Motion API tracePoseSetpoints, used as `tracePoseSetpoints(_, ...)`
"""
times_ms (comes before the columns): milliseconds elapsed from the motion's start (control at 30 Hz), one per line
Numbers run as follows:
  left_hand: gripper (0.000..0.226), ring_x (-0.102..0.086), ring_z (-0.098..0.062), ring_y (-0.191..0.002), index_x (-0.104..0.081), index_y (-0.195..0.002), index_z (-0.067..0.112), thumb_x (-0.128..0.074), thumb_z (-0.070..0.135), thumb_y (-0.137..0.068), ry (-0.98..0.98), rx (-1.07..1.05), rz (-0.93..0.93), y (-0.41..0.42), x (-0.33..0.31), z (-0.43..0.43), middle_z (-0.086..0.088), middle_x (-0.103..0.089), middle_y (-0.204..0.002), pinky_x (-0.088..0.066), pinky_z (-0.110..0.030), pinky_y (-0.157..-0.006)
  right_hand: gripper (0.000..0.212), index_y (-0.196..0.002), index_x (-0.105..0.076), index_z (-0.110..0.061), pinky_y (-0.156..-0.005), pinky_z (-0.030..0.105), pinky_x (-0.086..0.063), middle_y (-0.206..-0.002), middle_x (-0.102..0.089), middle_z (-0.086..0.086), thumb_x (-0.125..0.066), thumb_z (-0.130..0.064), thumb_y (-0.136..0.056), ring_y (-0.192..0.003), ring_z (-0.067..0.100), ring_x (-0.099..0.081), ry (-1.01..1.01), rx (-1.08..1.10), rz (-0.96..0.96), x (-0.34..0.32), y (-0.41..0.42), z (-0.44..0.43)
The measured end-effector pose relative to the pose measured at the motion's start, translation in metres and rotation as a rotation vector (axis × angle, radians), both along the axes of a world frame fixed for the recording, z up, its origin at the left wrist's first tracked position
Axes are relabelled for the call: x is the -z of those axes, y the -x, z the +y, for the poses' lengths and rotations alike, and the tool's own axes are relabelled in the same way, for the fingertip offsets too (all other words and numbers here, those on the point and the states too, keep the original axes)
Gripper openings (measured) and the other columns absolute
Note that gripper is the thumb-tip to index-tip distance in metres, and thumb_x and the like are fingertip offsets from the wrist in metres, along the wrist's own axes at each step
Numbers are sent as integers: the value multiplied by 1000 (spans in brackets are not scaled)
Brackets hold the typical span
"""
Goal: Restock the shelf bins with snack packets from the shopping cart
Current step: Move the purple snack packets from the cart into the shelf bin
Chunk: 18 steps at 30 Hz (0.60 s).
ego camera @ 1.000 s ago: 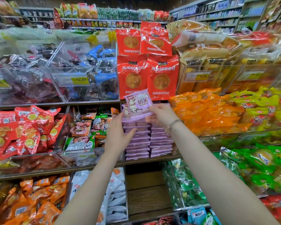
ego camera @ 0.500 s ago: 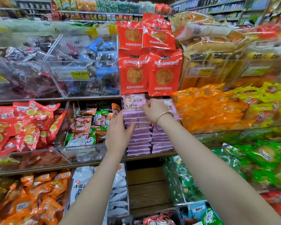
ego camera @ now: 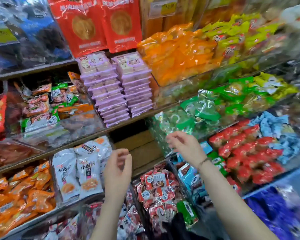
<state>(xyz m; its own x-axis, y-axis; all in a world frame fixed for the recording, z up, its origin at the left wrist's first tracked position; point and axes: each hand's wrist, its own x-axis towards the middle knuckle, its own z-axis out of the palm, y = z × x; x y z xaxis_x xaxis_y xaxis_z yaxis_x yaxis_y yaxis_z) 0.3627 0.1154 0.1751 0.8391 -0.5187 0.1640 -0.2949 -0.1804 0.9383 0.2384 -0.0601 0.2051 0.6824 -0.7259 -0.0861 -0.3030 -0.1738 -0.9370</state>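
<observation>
Tiered store shelf (ego camera: 42, 68) boards carry clear bins (ego camera: 80, 125) across the whole view. Low at left, orange packets (ego camera: 19, 193) fill one bin, white packets (ego camera: 76, 170) the next. The left hand (ego camera: 118, 170) hangs before them, fingers loosely curled, empty. Above it, the purple snack packets (ego camera: 102, 94) sit in two stacks on the middle shelf, beneath red pouches (ego camera: 97, 23). The right hand (ego camera: 185, 146), loosely curled and empty, hovers before green packets (ego camera: 206, 108); red packets (ego camera: 249, 153) lie farther right.

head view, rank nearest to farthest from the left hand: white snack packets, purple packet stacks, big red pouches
1. White plastic snack packets, just left of the left hand.
2. Stacks of flat purple plastic packets, one shelf above.
3. Large flat red plastic pouches, above those stacks.
</observation>
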Motion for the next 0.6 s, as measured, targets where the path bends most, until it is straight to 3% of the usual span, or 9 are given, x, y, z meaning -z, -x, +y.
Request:
tracePoseSetpoints(100,8,-60,7,-81,-62,-92,22,-61,14,-92,-291,306,245,33,56,14,6,-67,-91,-45,-10,-71,18,-83,-64,-23,-75,32,-48,-81,-68,6,-54,-11,-92,-77,17,-60,-68,158,195,68,75,13)
tracePoseSetpoints(167,4,-64,-11,-97,-64,-94,14,-61,12,-92,-527,493,378,54,92,21,-6,-69,-101,-48,-30,-88,15,-85,-67,-18,-74,25,-45,-82,-67,7,-56,-11,-92,-78,17,-58,-115,264,325,109,128,29)
tracePoseSetpoints(200,6,-63,-24,-103,-64,-97,10,-59,8,-93,-616,560,415,65,108,25,-12,-68,-105,-47,-35,-93,14,-90,-69,-11,-71,19,-42,-85,-66,5,-56,-11,-92,-81,15,-58,-143,309,401,127,153,39)
tracePoseSetpoints(267,12,-61,-30,-104,-63,-99,7,-58,-1,-91,-722,646,472,87,134,31,-15,-65,-100,-45,-38,-96,16,-87,-69,-4,-66,16,-39,-85,-66,8,-55,-11,-92,-80,16,-58,-243,408,506,163,201,62)
tracePoseSetpoints(400,20,-58,-23,-86,-63,-75,15,-62,-1,-88,-875,732,511,121,160,31,-7,-62,-81,-48,-39,-84,21,-75,-61,2,-55,24,-39,-69,-57,14,-51,-7,-91,-61,21,-52,-560,671,556,212,284,109)
tracePoseSetpoints(500,9,-62,-21,-76,-65,-85,11,-60,7,-91,-947,846,452,143,164,20,-10,-68,-85,-48,-28,-74,24,-72,-53,-6,-51,21,-31,-62,-50,9,-45,-5,-94,-50,18,-43,-778,846,540,236,341,140)
tracePoseSetpoints(600,10,-63,-21,-76,-66,-90,5,-56,6,-92,-962,889,361,168,169,3,-10,-68,-85,-50,-30,-76,31,-65,-47,-11,-48,16,-25,-51,-41,3,-42,-4,-94,-40,14,-35,-876,951,530,252,394,157)
